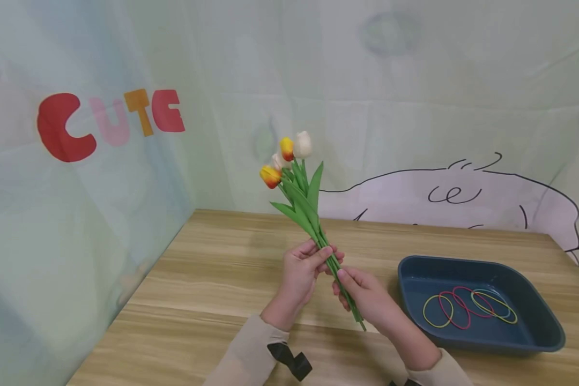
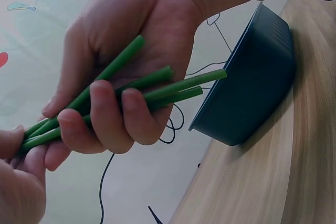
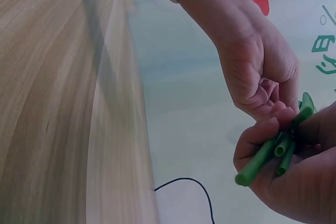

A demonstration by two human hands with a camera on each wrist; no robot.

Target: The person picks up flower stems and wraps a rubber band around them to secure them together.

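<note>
A bunch of artificial tulips (image 1: 303, 201), with white and yellow-orange heads and green leaves, tilts to the left above the table. My left hand (image 1: 303, 268) grips the stems just below the leaves, thumb across the front. Lower down, my right hand (image 1: 369, 297) curls its fingers around the same stems. In the left wrist view the cut stem ends (image 2: 157, 80) poke out past the fingers of the right hand (image 2: 126, 66). The right wrist view shows the stem ends (image 3: 281, 153) pointing toward the camera, with the left hand (image 3: 257, 66) behind.
On the right of the wooden table (image 1: 212, 273) stands a dark blue tray (image 1: 482, 343). Several rubber bands (image 1: 438, 311) in yellow, red and blue lie inside it. A printed cloth backdrop (image 1: 251, 64) rises behind and to the left of the table.
</note>
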